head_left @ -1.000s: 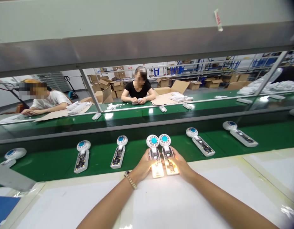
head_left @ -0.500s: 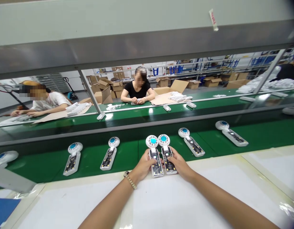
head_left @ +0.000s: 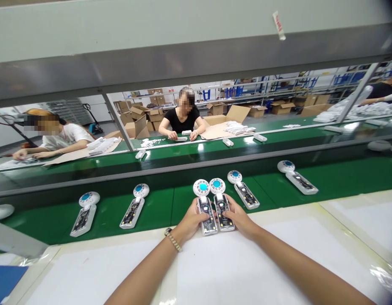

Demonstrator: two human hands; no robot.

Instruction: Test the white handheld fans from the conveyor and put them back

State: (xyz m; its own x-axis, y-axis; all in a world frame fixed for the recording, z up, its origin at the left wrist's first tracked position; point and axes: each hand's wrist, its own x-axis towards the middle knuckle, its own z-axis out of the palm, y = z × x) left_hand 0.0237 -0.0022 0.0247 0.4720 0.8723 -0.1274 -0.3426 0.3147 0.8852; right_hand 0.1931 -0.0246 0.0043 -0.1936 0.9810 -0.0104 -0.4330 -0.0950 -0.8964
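Left round-headed device (head_left: 209, 222): clasped by the left hand (head_left: 193, 218), thumb on top, apparently for steadiness.
Right round-headed device (head_left: 226, 223): just beside, clasped likewise by the right hand (head_left: 239, 217); both circuit boards face up, presumably for visibility.
Position: where counter (head_left: 119, 267) meets green belt (head_left: 180, 199).
Belt units (head_left: 84, 218): four whole, others partly visible.

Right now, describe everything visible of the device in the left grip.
The device has a round white head with a slotted ring around a blue centre; a short white neck joins it to a long, plastic-looking body. A dark circuit board with small yellow squares, apparently unlit, shows on its front. It is held head-away near the green belt's front edge. The left grip wraps its side, thumb on the front.
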